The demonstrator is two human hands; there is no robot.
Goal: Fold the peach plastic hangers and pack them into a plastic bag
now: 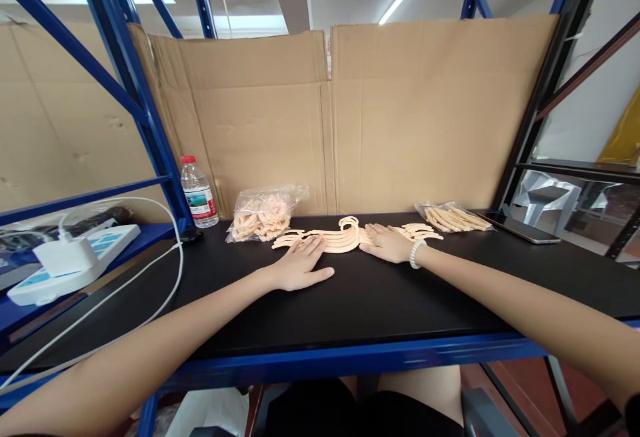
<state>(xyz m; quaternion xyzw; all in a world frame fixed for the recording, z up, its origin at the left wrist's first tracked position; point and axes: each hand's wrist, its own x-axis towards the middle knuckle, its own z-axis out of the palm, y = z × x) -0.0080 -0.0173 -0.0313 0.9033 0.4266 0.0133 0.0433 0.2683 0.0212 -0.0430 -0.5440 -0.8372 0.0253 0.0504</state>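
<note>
Fingers (311,248) outstretched, our left hand (296,269), thumb splayed, and right hand (389,243) rest palm-down on cream, curved, hook-topped hangers (344,243), nested on our flat black desk (360,307) between a clear plastic bag of peach pieces (263,215) and a clear plastic bag of pale sticks (453,217).

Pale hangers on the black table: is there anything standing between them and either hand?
Nothing visible: the left hand and right hand both lie on the pale hangers. The left bag and right bag sit farther back, out of the way.

We can read nothing: the label (200,205) on the bottle (195,175), near the surface's (350,310) far left corner, is too small.
</note>
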